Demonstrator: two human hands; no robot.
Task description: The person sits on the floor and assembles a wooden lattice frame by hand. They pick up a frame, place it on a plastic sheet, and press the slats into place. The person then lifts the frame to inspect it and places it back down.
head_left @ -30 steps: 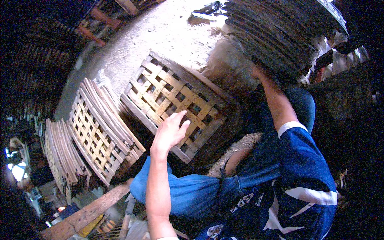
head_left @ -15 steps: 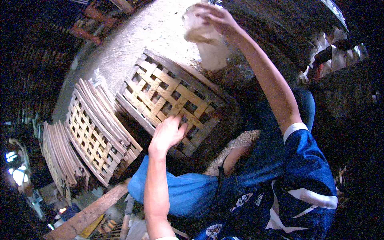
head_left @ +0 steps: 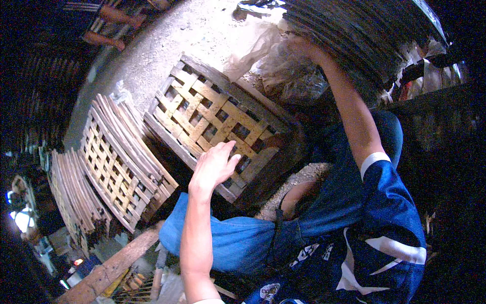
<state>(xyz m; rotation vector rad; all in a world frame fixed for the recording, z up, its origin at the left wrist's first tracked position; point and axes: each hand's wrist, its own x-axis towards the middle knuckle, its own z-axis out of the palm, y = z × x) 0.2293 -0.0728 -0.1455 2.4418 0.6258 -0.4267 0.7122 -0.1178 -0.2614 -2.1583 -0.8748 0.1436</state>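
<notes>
We note the woven panel (head_left: 215,114), slat-framed, lying aslant before the wearer, by the near edge of the bright ground (head_left: 147,63); its support is too dark to make out. The left hand (head_left: 214,164) lies over the panel's near-left edge, toward the near corner, thumb apart and fingers loosely bent, gripping nothing that we can see. The right hand (head_left: 302,48) reaches past the far-right edge to crumpled clear plastic (head_left: 293,71); whether its fingers grasp it, we cannot tell. Left of the panel we record two stacks of similar panels, the nearer stack (head_left: 119,164) and the farther stack (head_left: 76,190), then a wooden beam (head_left: 111,263) by the wearer's blue-clad knee (head_left: 174,228).
</notes>
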